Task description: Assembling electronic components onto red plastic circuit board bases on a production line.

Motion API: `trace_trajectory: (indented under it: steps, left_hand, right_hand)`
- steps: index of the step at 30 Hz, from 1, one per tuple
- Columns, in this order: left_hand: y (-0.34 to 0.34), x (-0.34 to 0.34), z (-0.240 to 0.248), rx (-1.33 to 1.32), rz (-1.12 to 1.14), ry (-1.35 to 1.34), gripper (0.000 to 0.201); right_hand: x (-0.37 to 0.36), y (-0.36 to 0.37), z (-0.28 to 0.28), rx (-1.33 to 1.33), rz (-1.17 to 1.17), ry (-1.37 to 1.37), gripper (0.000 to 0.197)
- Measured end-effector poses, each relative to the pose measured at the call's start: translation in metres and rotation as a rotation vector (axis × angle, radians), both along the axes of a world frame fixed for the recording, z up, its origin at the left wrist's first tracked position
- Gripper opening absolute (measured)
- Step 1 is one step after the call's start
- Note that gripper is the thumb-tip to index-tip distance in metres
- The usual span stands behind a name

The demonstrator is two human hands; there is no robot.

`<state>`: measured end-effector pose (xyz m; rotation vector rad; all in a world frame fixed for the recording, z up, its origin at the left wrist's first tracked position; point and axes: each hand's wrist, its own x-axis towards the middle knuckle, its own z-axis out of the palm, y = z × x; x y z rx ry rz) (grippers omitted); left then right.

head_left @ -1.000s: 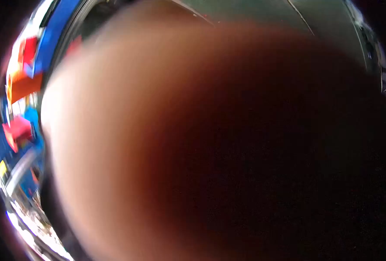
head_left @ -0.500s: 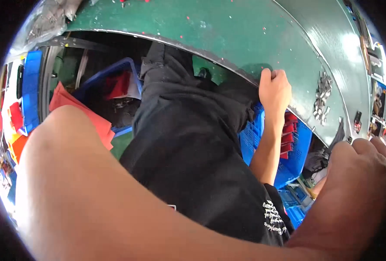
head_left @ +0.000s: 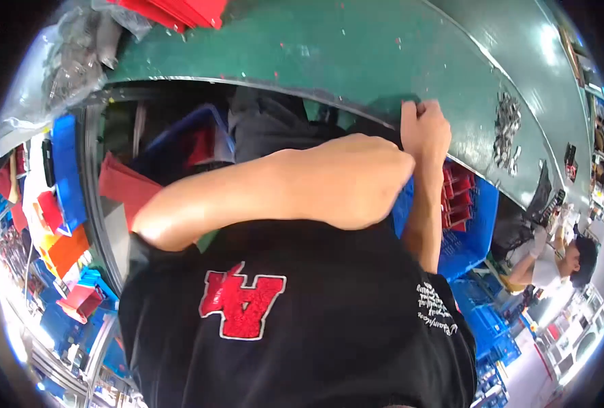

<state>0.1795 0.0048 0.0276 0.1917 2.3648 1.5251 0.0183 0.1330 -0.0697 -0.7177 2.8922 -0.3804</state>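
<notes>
My left hand point(head_left: 376, 178) is held in front of my black shirt, at the end of a bent arm that crosses from the left. Its back faces up and its fingers are hidden. At the edge of the green worktable point(head_left: 329, 54) rests my right hand point(head_left: 425, 129), its fingers curled closed. What they hold, if anything, cannot be made out. A dark patch shows beside those fingers. Just below the right hand, a blue crate point(head_left: 487, 224) holds several red folded pieces point(head_left: 458, 194).
Small metal parts point(head_left: 506, 129) lie in a heap on the table's right. Red flat pieces point(head_left: 186, 10) and clear plastic bags point(head_left: 71, 68) are at upper left. Below the table stands another blue bin point(head_left: 213, 112). A co-worker point(head_left: 546, 262) with light gloves is at far right.
My left hand has come away from the far right, close to the view, and back in front of my body. The view has shifted, showing more shirt. My right hand stays at the table edge.
</notes>
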Motion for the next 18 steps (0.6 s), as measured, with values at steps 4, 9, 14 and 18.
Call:
trace_trajectory:
  steps: [4,9,14,18]
  left_hand:
    - [-0.033,0.025,-0.014,-0.010,0.462,0.135,0.022]
    - [-0.075,0.071,-0.023,0.105,0.795,0.001,0.025]
    - [-0.097,0.185,-0.063,0.572,0.884,-0.282,0.019]
    - [-0.070,0.300,-0.201,1.174,1.574,-0.387,0.020]
  right_hand:
    - [0.006,0.002,0.005,-0.043,0.068,0.019,0.038]
    - [0.009,0.004,0.012,-0.036,0.056,-0.021,0.038]
    - [-0.001,0.003,0.012,0.019,0.044,-0.163,0.041]
    - [-0.001,0.003,0.018,0.014,0.164,-0.067,0.046]
